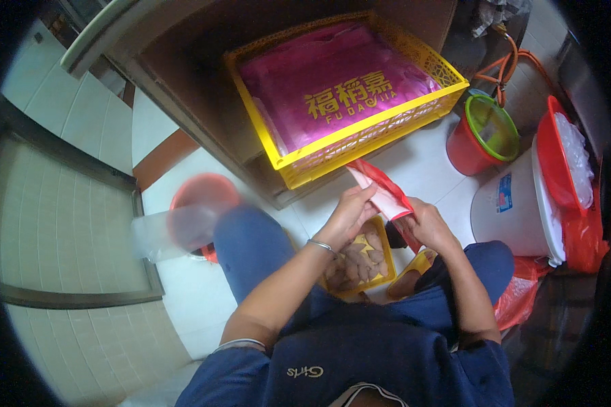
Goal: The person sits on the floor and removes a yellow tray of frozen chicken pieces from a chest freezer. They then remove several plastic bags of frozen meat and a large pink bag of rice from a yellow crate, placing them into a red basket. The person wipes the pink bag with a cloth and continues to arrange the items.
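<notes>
Both hands hold a red and white plastic packet (384,191) in front of the knees. My left hand (352,209) grips its left edge, thumb on the white face. At its right end my right hand (427,224) is closed around the red edge, with the fingertips partly hidden. Under the hands, between the legs, a yellow plastic basket (391,264) holds several brownish, knobbly pieces that look like ginger root. A second yellow thing (421,260) lies beside it at the right, partly covered by the right leg.
Ahead stands a yellow plastic crate (371,145) with a magenta printed bag (326,76). To the right are a red bucket with a green rim (463,147), a white bucket (504,203) and a red basin (555,147). A pink-red bucket (203,191) is at left.
</notes>
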Action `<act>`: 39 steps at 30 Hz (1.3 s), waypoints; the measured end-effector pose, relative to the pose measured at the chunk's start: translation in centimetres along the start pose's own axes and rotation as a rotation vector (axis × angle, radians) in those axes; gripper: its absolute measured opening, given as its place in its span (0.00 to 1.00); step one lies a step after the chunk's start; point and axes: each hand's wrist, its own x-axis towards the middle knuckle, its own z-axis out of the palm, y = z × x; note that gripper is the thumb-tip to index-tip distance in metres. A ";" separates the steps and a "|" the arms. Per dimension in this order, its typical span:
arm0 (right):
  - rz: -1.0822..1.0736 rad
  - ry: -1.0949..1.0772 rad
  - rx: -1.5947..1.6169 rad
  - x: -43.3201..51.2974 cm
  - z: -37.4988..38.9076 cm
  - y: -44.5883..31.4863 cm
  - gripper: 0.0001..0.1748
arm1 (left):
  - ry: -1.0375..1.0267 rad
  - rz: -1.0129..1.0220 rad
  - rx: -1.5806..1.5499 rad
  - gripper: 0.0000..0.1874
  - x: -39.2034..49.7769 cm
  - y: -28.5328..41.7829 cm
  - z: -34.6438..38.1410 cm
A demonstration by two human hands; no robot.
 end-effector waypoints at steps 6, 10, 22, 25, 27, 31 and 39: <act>0.267 -0.141 -0.178 1.1 1.6 3.1 0.13 | -0.268 -0.087 0.690 0.25 -2.8 2.0 1.8; 0.502 -0.186 0.542 2.4 3.8 5.7 0.11 | -0.535 0.274 0.923 0.22 -4.7 3.4 3.5; 0.778 -0.261 1.347 9.5 12.4 7.6 0.12 | -0.289 0.573 1.192 0.30 -4.9 5.6 0.0; 0.790 -0.296 1.413 11.6 14.2 7.0 0.12 | -0.252 0.490 1.192 0.30 -4.9 5.7 0.2; 0.790 -0.340 1.472 13.5 15.5 6.4 0.13 | -0.266 0.504 1.253 0.29 -4.9 6.1 0.3; 0.779 -0.409 1.559 16.0 17.4 5.7 0.13 | -0.256 0.513 1.213 0.29 -5.0 6.6 0.1; 0.775 -0.438 1.746 16.2 19.2 8.5 0.14 | -0.231 0.406 1.273 0.25 -3.6 6.2 -1.4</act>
